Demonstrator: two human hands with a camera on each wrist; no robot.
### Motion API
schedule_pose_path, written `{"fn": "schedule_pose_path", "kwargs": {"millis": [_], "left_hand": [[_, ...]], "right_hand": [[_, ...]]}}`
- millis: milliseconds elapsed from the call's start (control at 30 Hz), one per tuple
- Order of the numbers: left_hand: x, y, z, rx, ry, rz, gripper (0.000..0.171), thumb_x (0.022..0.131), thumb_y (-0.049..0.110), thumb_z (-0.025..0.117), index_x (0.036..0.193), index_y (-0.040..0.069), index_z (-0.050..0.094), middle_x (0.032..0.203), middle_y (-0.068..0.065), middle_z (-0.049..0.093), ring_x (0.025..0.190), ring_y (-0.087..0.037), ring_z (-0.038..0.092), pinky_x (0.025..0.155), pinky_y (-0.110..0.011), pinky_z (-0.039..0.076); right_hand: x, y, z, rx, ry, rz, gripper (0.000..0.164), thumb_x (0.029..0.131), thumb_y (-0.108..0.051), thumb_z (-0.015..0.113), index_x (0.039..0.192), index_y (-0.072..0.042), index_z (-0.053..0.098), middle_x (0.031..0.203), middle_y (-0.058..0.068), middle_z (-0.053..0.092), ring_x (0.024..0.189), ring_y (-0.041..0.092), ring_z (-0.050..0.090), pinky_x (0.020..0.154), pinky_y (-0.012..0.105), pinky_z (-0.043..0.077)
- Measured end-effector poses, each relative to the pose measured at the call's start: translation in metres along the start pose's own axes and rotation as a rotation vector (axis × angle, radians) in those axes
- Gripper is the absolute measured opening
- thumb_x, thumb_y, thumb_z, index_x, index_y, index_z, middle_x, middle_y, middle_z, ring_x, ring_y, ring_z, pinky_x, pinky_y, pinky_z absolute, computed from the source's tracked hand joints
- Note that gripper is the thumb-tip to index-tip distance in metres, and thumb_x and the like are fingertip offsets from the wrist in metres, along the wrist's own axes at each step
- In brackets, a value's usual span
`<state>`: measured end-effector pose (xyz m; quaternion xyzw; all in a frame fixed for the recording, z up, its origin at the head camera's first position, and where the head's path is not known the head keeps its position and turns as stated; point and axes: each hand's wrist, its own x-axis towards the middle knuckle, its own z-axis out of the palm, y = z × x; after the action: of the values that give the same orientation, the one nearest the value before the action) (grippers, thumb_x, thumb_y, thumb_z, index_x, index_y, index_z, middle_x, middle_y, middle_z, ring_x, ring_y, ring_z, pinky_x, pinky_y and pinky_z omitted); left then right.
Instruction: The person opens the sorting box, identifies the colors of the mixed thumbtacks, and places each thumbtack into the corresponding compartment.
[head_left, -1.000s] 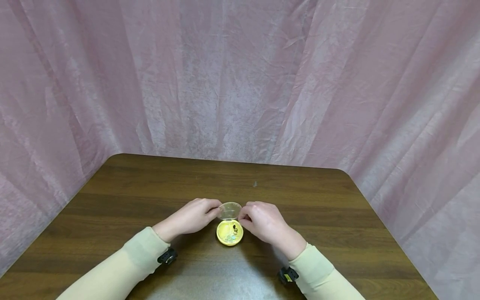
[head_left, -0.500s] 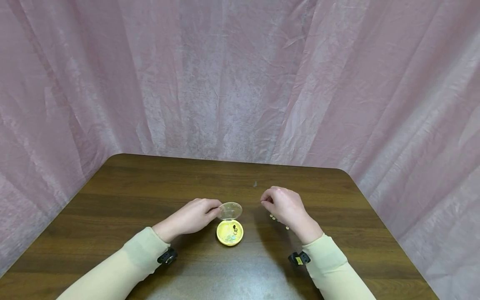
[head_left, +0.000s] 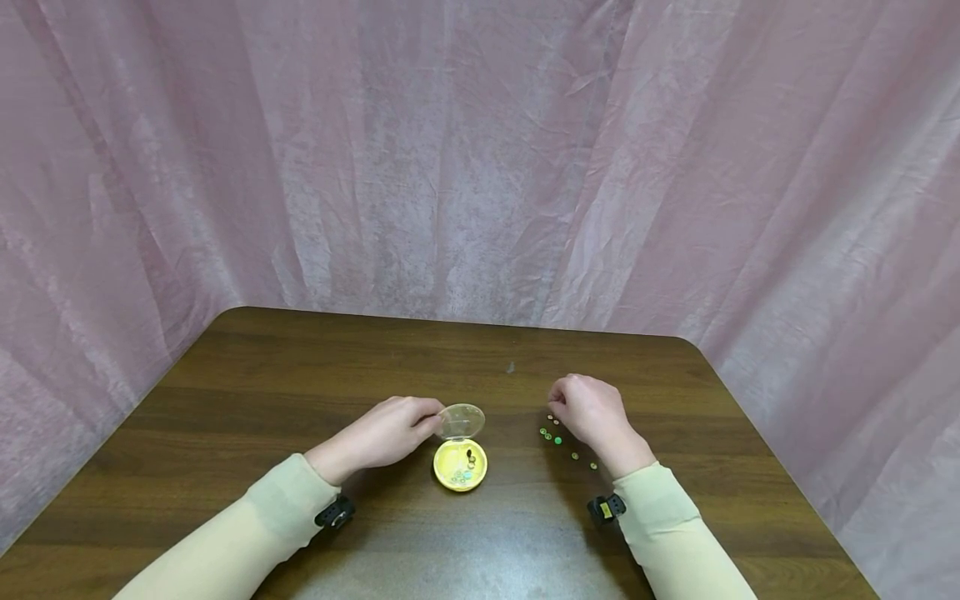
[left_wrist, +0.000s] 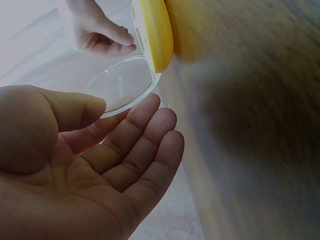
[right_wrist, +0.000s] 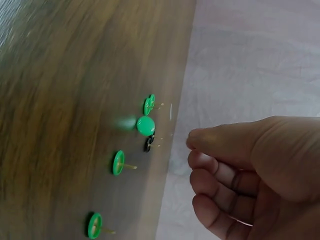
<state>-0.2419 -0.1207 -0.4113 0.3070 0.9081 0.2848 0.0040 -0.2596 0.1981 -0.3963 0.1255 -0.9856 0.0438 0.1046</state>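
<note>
A round yellow box [head_left: 460,467] stands on the table with its clear hinged lid [head_left: 467,421] raised. My left hand [head_left: 393,431] pinches the rim of this lid between thumb and index finger; its other fingers extend below in the left wrist view. Inside the box lie several small thumbtacks. My right hand [head_left: 591,408] hovers above loose thumbtacks on the right, fingers loosely curled and nothing visible between thumb [right_wrist: 220,140] and index finger. Among those tacks, one green thumbtack [right_wrist: 145,126] lies point down, others point sideways, and black thumbtacks [right_wrist: 148,143] sit beside it.
The brown wooden table [head_left: 337,358] bears the box near its middle and the scattered tacks to its right. A pink curtain [head_left: 480,167] hangs behind the far edge. Each wrist wears a black strapped device [head_left: 335,512].
My right hand has moved from beside the lid away to the right, uncovering the scattered thumbtacks. My left hand stays at the lid, and the box has not moved.
</note>
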Motion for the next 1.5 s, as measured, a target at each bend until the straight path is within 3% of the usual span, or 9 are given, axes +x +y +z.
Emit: {"fn": "schedule_pose_path", "kwargs": {"millis": [500,1267,1500], "left_hand": [[0.0,-0.001,0.0,-0.001,-0.012,-0.007,0.017,0.102,0.022,0.054,0.104,0.019,0.071,0.089,0.009,0.068,0.08,-0.008,0.057,0.076,-0.034,0.045],[0.0,-0.001,-0.001,-0.005,-0.022,-0.014,0.018,0.103,0.022,0.053,0.104,0.019,0.07,0.089,0.01,0.068,0.08,-0.008,0.058,0.077,-0.034,0.045],[0.0,-0.001,-0.001,-0.01,-0.023,-0.012,0.018,0.103,0.022,0.053,0.104,0.018,0.07,0.089,0.009,0.068,0.08,-0.008,0.057,0.076,-0.034,0.045]], "right_hand": [[0.0,0.001,0.009,-0.024,-0.135,0.058,0.019,0.085,-0.027,0.072,0.07,-0.03,0.063,0.072,-0.015,0.059,0.069,0.009,0.055,0.066,0.037,0.047],[-0.003,0.0,0.012,-0.039,-0.112,0.023,0.023,0.085,-0.016,0.067,0.067,-0.027,0.057,0.068,-0.012,0.054,0.064,0.01,0.05,0.058,0.034,0.043],[-0.001,-0.001,0.01,0.013,-0.079,0.013,0.019,0.086,-0.019,0.065,0.071,-0.027,0.057,0.069,-0.012,0.053,0.064,0.011,0.049,0.059,0.034,0.041]]}}
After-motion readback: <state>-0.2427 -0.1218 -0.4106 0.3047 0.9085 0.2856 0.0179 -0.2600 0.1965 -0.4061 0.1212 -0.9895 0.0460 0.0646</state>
